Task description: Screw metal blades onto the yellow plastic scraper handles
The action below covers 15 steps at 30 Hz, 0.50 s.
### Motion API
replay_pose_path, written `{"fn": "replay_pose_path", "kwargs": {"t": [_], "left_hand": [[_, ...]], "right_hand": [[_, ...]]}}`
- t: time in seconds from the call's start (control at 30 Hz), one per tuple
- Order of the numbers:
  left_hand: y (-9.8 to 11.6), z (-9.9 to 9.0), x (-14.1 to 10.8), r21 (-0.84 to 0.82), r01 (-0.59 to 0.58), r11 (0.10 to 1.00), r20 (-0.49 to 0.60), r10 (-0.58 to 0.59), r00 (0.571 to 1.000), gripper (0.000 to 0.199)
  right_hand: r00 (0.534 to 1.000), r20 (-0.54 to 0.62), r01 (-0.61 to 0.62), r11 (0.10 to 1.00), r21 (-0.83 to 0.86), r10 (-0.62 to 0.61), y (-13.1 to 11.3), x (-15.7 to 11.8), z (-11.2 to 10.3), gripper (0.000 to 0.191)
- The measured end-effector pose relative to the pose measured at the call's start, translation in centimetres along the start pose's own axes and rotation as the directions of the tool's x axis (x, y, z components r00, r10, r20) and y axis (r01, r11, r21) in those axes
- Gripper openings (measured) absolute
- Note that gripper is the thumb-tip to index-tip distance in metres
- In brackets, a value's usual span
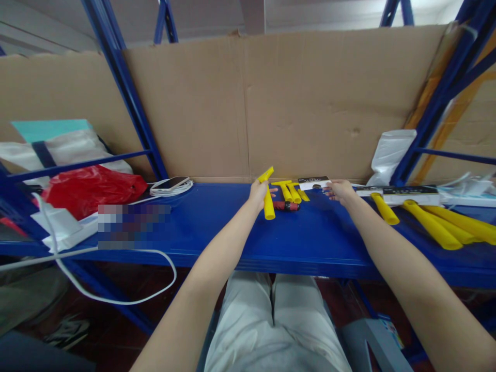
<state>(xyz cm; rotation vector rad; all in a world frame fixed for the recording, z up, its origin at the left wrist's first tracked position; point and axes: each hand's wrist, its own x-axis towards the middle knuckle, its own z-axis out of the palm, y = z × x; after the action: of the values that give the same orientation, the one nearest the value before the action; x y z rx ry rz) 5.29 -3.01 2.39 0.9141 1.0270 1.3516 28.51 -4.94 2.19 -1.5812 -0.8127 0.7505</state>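
Note:
My left hand [259,195] is closed around a yellow T-shaped plastic handle [268,204], its crosspiece up and its wider tube end pointing down. Just right of it, several similar yellow T-shaped pieces [289,192] lie on the blue shelf top [217,227]. A red and black tool handle [285,206], perhaps a screwdriver, lies in front of them. My right hand [340,191] is at the right end of a white and black printed card [313,182]. Its fingers are bent together over small items too tiny to name; whether they grip one is hard to see.
More yellow tubes [434,225] and one separate yellow tube [385,208] lie at right before white and black packs [411,195]. A phone [174,183] rests on a coiled white cable at left, near a red bag [95,190]. Cardboard [302,103] walls the back.

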Motion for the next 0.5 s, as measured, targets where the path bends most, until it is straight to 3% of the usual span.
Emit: {"fn": "replay_pose_path", "kwargs": {"t": [0.2, 0.5], "left_hand": [[-0.3, 0.0, -0.6, 0.021, -0.006, 1.000, 0.090, 0.004, 0.996, 0.030], [-0.3, -0.1, -0.7, 0.036, -0.018, 0.999, 0.091, 0.014, 0.996, 0.031]], "right_hand": [[0.999, -0.003, -0.049, 0.999, 0.000, 0.049, 0.3, 0.7, -0.6, 0.016], [0.993, -0.053, -0.098, 0.991, 0.095, 0.104, 0.6, 3.2, -1.1, 0.016]]}}
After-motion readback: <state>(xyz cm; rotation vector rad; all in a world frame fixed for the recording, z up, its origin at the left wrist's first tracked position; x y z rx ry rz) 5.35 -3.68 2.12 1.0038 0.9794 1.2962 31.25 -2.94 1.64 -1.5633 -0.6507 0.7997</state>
